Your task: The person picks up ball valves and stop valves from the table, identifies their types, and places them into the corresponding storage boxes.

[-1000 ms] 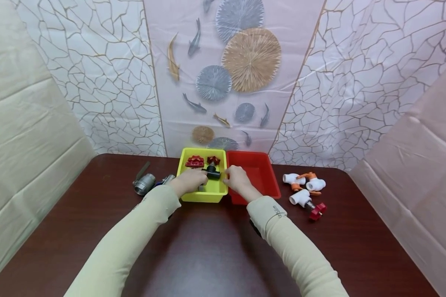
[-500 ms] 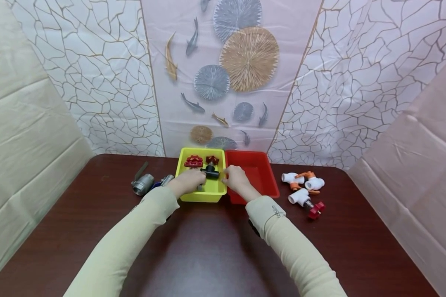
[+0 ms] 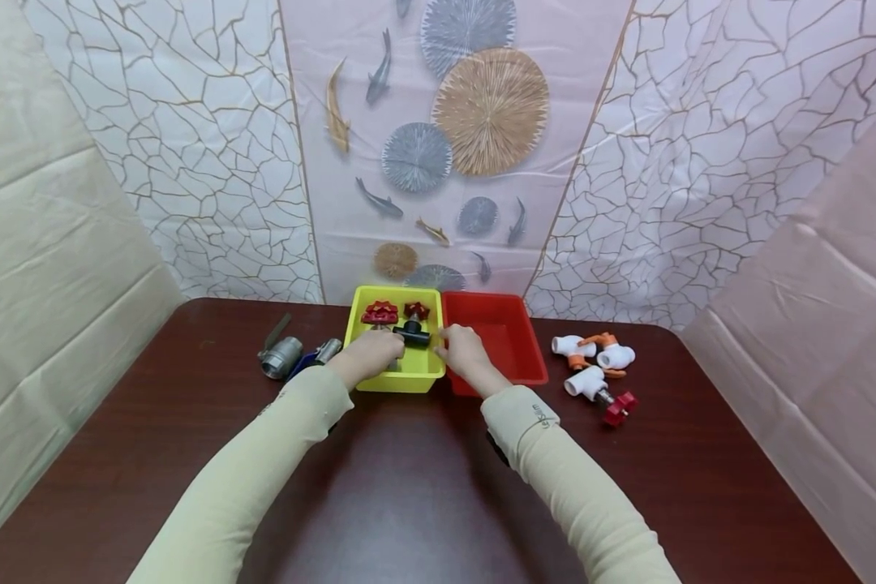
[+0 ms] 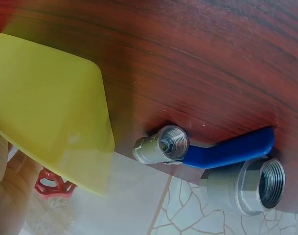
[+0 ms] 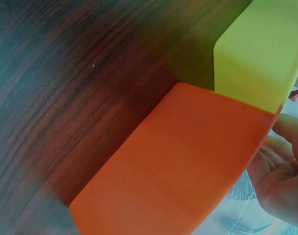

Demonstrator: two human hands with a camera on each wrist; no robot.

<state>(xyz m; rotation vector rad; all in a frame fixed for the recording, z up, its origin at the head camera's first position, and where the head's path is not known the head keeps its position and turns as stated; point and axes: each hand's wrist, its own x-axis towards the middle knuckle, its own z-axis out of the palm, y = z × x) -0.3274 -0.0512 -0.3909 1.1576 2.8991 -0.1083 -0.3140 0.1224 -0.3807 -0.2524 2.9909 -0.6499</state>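
In the head view, my left hand [image 3: 371,354] reaches over the front left of the yellow bin [image 3: 412,384], its fingers curled down. A small silver metal fitting [image 3: 393,365] shows at its fingertips, apparently held; most of it is hidden. Behind that hand lie red-handled valves [image 3: 380,313], and beside its fingers a black tee valve with a red handwheel [image 3: 412,332]. My right hand [image 3: 465,354] hovers by the rim where the yellow and red bins meet. In the right wrist view its fingers are loosely bent near the red bin's [image 5: 178,152] corner, with nothing visible in them.
Left of the bins lie a large steel ball valve [image 3: 282,358] and a smaller blue-handled ball valve [image 4: 227,149]. White valves with orange handles [image 3: 613,355] and a white valve with a red handwheel [image 3: 587,384] lie on the right. A patterned cloth wall [image 3: 416,154] stands behind.
Both hands keep nearly the same place over the bins. The head view shifts slightly; the bins and valves keep their arrangement.
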